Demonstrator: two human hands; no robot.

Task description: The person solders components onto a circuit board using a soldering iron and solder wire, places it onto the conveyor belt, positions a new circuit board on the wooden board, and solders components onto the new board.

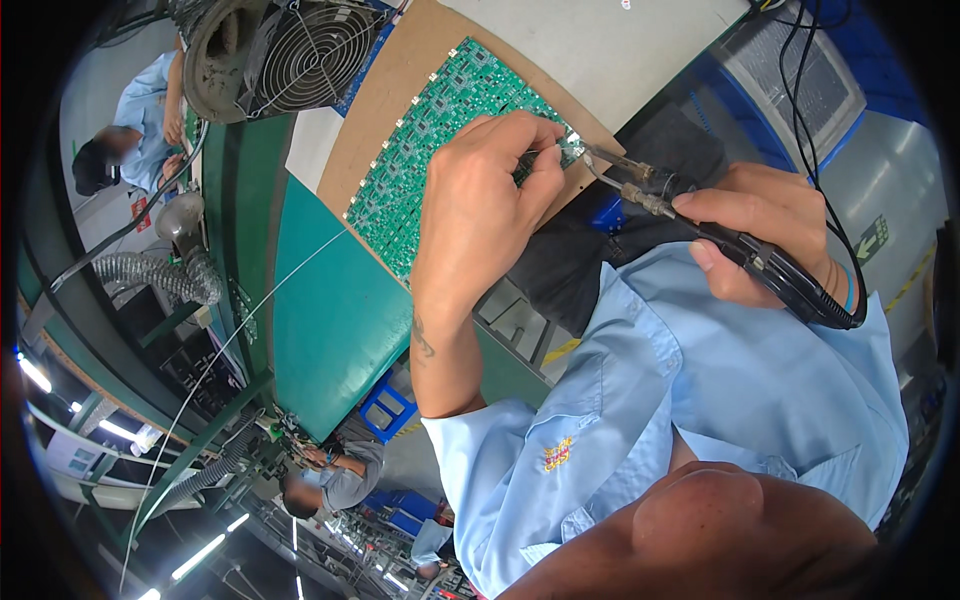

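A green circuit board panel point(415, 150), packed with small parts, lies on a brown board point(385, 75). My left hand point(490, 190) is over its right part, thumb and forefinger pinched near the corner; what they hold is too small to make out. My right hand point(765, 225) grips a black-handled soldering iron point(745, 255) with two metal prongs. Those prongs meet at the board's right corner, close to my left fingertips. The palm and lower fingers of my left hand hide part of the board.
A round-grilled fan point(315, 55) stands beyond the board to the left. A thin wire point(235, 330) crosses the green tabletop point(330, 330). Black cables point(800, 90) hang at the right. A flexible duct point(150, 275) and a person in blue point(150, 105) are at left.
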